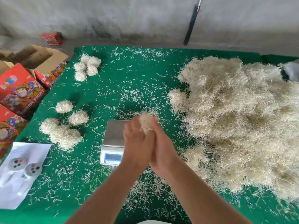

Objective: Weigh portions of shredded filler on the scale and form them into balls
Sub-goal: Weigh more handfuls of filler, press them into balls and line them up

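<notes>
Two bare forearms enter from the bottom edge and converge above the green table cover [126, 81]. The left hand [137, 143] and the right hand [163, 147] are pressed palm to palm, fingers extended, with a portion of shredded filler [146, 120] sandwiched between them. The filler protrudes past the fingertips. Neither hand curls around the portion; it is held by flat pressure from both sides.

Directly beneath and just left of the hands sits the scale [113, 139]. Its steel platform is partly covered by the left hand, and nothing rests on the visible part of the platform. The display faces the near edge; its reading is too blurred to tell.

At the near left, a white sheet [24, 183] lies on the cover with two grey, round-headed items [24, 165] on it.

To the left of the scale lies a near group of filler balls [63, 125]: two separate round balls and a looser, merged mass. At the right, the bulk pile of filler [239, 123] occupies most of that side of the table, from near edge to far. Loose strands are scattered over the whole cover.

Further back at the left, a far cluster of balls [86, 67] sits touching one another. Off the left table edge stand red printed cartons [21, 89] and open cardboard boxes [42, 57]. A grey wall [129, 18] closes the background, with a dark rod [191, 23] leaning against it.
</notes>
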Tool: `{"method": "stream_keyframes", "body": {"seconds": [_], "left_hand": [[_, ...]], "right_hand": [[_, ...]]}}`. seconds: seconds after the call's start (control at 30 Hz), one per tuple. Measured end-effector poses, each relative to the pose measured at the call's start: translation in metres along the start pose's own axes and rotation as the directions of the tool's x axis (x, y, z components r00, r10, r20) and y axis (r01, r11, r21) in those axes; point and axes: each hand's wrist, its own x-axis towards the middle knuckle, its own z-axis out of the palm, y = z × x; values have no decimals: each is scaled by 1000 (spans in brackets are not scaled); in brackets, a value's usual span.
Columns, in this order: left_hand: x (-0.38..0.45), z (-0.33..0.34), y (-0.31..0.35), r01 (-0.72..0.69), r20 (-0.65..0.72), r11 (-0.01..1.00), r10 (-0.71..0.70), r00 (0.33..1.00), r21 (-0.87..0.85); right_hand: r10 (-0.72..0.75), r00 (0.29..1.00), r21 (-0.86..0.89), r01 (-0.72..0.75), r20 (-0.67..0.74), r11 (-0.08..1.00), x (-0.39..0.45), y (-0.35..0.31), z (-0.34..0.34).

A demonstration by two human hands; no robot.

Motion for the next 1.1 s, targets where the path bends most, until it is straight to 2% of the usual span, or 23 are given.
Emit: {"method": "stream_keyframes", "body": {"seconds": [0.07,0.13,0.2,0.23,0.3,0.37,0.4,0.47,0.53,0.6,0.7,0.77,0.83,0.93,0.97,1.03,1.1], "left_hand": [[3,7,-7,64,43,983,-72,996,171],[8,11,-16,41,162,983,-71,984,182],[8,8,-30,-34,301,994,2,954,101],[6,5,-34,-18,342,1000,18,940,-3],[14,-10,-50,64,346,978,9,938,-200],[29,-31,-71,201,321,918,-87,943,-341],[40,-42,-84,297,369,854,-135,919,-428],[59,-64,-115,451,520,678,-117,846,-580],[78,-85,-143,508,596,570,-42,802,-645],[100,-101,-162,534,608,524,-39,793,-663],[131,-108,-180,503,475,634,-232,849,-588],[148,-105,-198,502,398,633,-313,862,-590],[160,-99,-215,519,376,639,-360,854,-568],[167,-87,-236,595,351,661,-481,803,-456],[167,-84,-241,597,325,696,-502,802,-399],[165,-83,-248,533,229,812,-486,843,-236],[161,-89,-253,464,162,877,-443,882,-124]], "right_hand": [[67,996,170,-57,-54,984,14,9,4],[91,984,283,-45,-153,958,27,15,0],[104,935,297,1,-339,955,42,17,-1],[69,901,225,32,-429,974,46,15,-5],[-53,823,-80,8,-566,997,63,14,-5],[-162,765,-395,-129,-624,909,80,10,4],[-191,761,-490,-186,-620,852,90,9,9],[-244,807,-673,-236,-537,701,109,8,21],[-204,897,-825,-244,-391,509,125,14,39],[-65,958,-850,-216,-280,480,139,25,53],[35,971,-824,-218,-236,523,153,37,59],[18,960,-820,-249,-281,515,158,43,50],[-16,934,-818,-304,-356,489,160,48,39],[-65,907,-835,-353,-416,421,155,58,24],[-66,895,-820,-373,-441,434,152,62,18],[-50,867,-777,-416,-495,472,144,69,8],[-52,847,-750,-438,-529,495,135,75,0]]}}
